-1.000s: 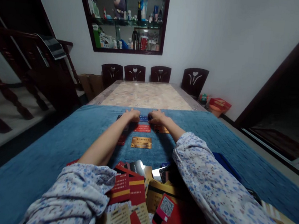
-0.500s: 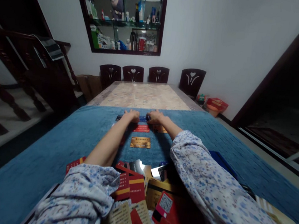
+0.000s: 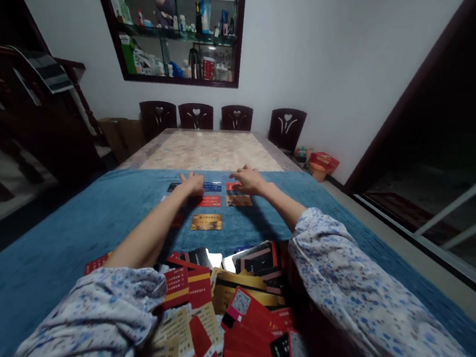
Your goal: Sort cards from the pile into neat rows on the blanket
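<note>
Several cards lie in rows on the blue cloth in front of me. My left hand (image 3: 193, 184) rests low at the left end of a blue card (image 3: 213, 186), fingers apart, beside a black card (image 3: 173, 186). My right hand (image 3: 249, 178) is over a red card (image 3: 232, 186) with its fingers stretched out; it partly covers that card. Nearer to me are a red card with print (image 3: 210, 200), an orange-gold card (image 3: 239, 201) and a gold card (image 3: 207, 222). Another dark red card (image 3: 177, 221) is partly hidden by my left forearm.
A heap of red, gold and black cards (image 3: 199, 289) lies close to me between my sleeves. The blue cloth (image 3: 98, 231) covers the near part of the long table (image 3: 207, 149). Chairs (image 3: 286, 129) stand around the far end.
The view has turned to the right. My right hand has moved away from the blue card, right and slightly up, and the red card under it now shows. My left hand stays by the blue card.
</note>
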Available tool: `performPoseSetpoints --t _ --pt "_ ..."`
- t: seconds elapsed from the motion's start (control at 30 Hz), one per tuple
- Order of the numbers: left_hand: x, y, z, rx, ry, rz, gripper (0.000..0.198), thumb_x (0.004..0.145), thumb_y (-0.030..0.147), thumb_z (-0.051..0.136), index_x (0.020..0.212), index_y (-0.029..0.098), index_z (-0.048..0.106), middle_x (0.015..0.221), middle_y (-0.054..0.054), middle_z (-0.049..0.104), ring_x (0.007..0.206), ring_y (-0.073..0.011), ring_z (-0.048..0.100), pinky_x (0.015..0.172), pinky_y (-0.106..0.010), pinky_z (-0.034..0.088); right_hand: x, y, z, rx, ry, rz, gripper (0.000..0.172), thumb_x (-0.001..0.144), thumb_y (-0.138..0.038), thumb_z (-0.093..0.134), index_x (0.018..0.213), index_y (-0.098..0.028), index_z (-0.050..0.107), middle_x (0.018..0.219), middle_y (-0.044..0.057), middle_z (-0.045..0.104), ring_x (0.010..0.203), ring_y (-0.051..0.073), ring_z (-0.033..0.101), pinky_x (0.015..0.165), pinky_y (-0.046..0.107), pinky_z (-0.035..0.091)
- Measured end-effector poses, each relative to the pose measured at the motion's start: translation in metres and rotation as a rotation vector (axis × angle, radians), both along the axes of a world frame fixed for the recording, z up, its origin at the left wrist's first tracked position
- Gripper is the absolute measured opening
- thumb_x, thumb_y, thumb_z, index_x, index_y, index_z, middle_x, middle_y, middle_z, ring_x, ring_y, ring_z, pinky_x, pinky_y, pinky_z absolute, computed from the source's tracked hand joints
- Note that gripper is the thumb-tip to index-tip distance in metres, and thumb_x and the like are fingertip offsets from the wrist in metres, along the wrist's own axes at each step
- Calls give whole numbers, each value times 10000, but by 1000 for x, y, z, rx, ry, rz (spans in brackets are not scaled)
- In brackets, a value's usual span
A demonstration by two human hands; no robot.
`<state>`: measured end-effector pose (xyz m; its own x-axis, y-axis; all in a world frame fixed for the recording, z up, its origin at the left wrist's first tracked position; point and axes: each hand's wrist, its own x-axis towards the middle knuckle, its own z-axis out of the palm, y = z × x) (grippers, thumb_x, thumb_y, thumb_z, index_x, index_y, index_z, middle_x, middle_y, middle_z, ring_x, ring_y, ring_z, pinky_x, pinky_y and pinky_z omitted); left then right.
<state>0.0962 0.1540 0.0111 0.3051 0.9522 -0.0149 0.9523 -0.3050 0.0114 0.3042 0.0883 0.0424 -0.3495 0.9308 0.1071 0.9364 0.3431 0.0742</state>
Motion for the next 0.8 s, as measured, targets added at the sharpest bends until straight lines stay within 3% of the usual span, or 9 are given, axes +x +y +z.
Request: performPoseSetpoints --t 0.17,0.4,0.8 --pt "2 -19 3 102 32 26 506 697 88 574 1203 82 581 1300 -278 586 1363 -385 375 1096 -670 224 24 -28 5 29 9 3 427 906 -327 569 1321 -232 600 1316 129 612 1222 328 415 928 449 358" --pt "3 -37 4 230 36 -2 545 671 83 559 1215 81 580 1347 -262 553 1396 -390 321 1087 -647 260 56 -67 7 58 37 -15 395 902 -289 567 1287 -227 627 1256 111 642 1183 306 424 880 401 338" --pt "25 -82 7 400 -103 -130 369 796 167 510 1135 205 652 1240 -153 613 1257 -350 421 1048 -560 273 91 -125 -1 99 82 -47 286 921 -255 544 1155 -232 706 1183 104 673 1135 283 447 848 381 306"
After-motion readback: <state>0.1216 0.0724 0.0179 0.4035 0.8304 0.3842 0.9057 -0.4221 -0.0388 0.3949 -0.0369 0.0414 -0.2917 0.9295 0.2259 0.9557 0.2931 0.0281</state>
